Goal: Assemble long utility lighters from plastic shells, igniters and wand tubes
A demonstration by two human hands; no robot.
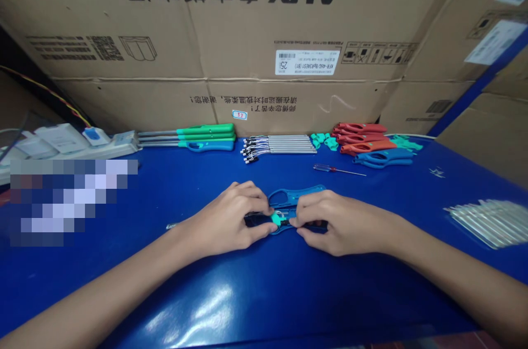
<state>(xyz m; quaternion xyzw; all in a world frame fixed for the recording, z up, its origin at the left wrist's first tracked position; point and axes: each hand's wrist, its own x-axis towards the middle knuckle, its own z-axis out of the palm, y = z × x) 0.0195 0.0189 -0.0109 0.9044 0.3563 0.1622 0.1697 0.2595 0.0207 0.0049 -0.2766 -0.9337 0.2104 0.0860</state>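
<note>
Both hands meet at the middle of the table over an opened blue lighter casing. My left hand [235, 217] pinches a small green trigger piece [277, 219] between thumb and fingers. From the right, my right hand [334, 222] closes on a small black part [285, 222] that touches the trigger piece. Beneath the fingers lies one blue casing half [280, 232], mostly covered. The other casing half [299, 195] lies just behind it. Thin white wires show between the hands. A metal rod tip [170, 226] shows beyond my left wrist.
At the back stand finished-looking long lighters [206, 135], metal rods with wires [289, 145], green triggers [324, 140], red casings [358, 134] and a blue casing [383, 158]. A screwdriver [338, 169] lies before them. Clear tubes [490, 221] lie right; a power strip [119, 142] left. A cardboard wall [247, 35] rises behind.
</note>
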